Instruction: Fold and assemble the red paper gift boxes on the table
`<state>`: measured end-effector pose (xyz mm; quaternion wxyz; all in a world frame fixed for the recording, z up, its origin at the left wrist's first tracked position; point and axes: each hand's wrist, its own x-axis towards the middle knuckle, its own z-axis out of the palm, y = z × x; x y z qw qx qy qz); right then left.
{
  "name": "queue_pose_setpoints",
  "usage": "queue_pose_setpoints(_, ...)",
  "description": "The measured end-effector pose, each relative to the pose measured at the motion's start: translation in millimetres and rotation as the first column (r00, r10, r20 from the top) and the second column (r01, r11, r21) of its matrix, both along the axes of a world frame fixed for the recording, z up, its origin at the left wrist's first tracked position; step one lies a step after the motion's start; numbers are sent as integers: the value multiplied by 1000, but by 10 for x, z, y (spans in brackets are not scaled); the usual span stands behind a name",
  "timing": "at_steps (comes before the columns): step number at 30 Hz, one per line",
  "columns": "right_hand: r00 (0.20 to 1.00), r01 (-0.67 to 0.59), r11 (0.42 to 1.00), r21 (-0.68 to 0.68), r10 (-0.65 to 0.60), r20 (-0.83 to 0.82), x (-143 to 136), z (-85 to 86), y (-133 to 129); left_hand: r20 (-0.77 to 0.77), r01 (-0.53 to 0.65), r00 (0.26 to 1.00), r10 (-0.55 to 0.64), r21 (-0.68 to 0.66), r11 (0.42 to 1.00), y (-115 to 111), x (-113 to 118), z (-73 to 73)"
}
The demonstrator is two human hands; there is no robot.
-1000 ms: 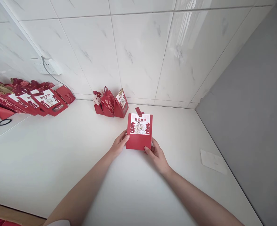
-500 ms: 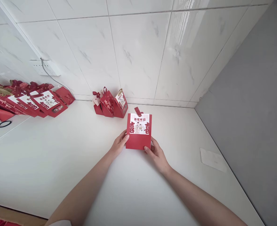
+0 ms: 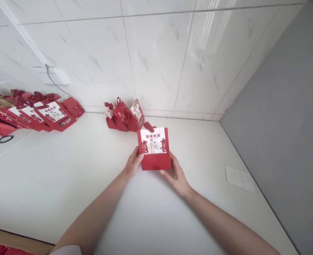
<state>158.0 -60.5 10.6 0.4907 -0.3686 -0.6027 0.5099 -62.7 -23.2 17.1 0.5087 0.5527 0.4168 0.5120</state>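
A red gift box (image 3: pixel 156 162) with a white panel of a cartoon wedding couple and red characters is held up in front of me over the white table. A dark red ribbon loop (image 3: pixel 149 127) sticks out of its top and leans left. My left hand (image 3: pixel 133 162) grips the box's left edge, thumb on the front and fingers partly hidden behind. At the lower right corner, my right hand (image 3: pixel 178 176) has its fingers along the right side and its thumb just below the bottom edge.
Folded red gift boxes (image 3: pixel 124 115) stand against the tiled wall. More red boxes (image 3: pixel 55 115) are lined up at the left, near a black ring (image 3: pixel 5 139) and a wall socket (image 3: pixel 50 75) with a cable. A grey panel (image 3: pixel 281 117) borders the table's right side.
The gift box has shifted slightly left and turned a little, its ribbon swinging left. My right thumb has slid off its front to below the bottom edge.
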Motion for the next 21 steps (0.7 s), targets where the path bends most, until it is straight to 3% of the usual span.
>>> queue_pose_setpoints(4,998,-25,1000,18,24,59,25,-4,-24,22,-79,997,77,97,992,-39,-104,4)
queue_pose_setpoints(9,997,-4,991,131,-6,80,25,74,-77,-123,-104,984,132,214,971,-222,-131,353)
queue_pose_setpoints(14,977,119,903,413,-180,114,-30,551,-92,-173,-146,968,183,207,967,-365,33,640)
queue_pose_setpoints(18,951,-69,853,517,-100,293,-147,1026,0,-187,-183,957,221,199,963,-390,154,677)
queue_pose_setpoints(21,949,-134,867,481,-28,315,-226,1219,95,-200,-171,958,204,172,970,-398,163,669)
